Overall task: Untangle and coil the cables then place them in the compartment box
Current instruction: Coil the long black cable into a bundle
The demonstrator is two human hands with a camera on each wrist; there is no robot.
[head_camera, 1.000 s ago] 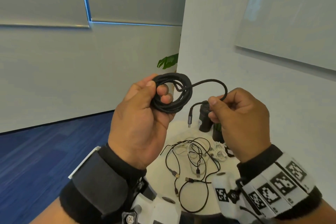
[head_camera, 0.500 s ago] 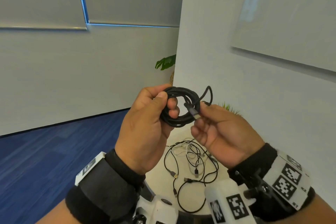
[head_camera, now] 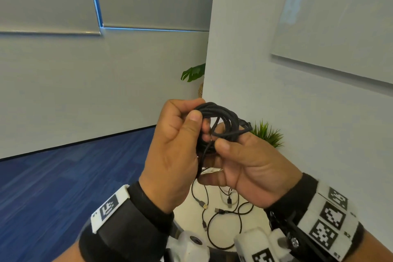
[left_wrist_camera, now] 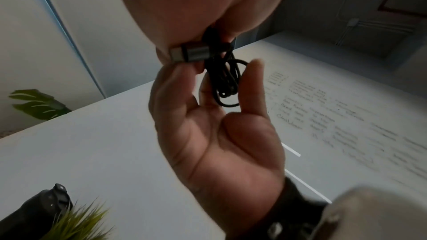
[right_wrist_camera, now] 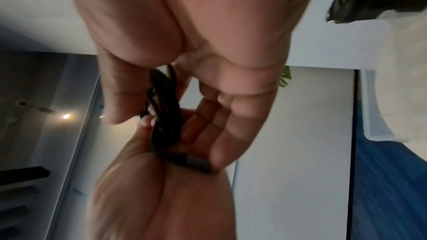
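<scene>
A black braided cable (head_camera: 223, 118) is wound into a small coil and held up above the table. My left hand (head_camera: 191, 117) grips the coil's left side with curled fingers and thumb. From the right, my right hand (head_camera: 222, 147) pinches the coil, its thumb pressing a strand that crosses the loop. In the left wrist view the coil (left_wrist_camera: 225, 81) sits between both hands, and the grey metal plug (left_wrist_camera: 189, 55) lies against my right hand's fingertips (left_wrist_camera: 175, 72). The right wrist view shows the coil (right_wrist_camera: 161, 116) and the plug (right_wrist_camera: 196, 163), blurred. No compartment box is in view.
Below the hands, a tangle of loose thin black and white cables (head_camera: 223, 212) lies on a round white table (head_camera: 191, 206). A small grassy plant (head_camera: 266, 134) stands at the table's far side by the white wall. Blue carpet (head_camera: 63, 176) lies to the left.
My right hand carried the cable's loose end in from the right to the coil, so the free loop is gone. Both hands now meet at the coil, slightly lower in view.
</scene>
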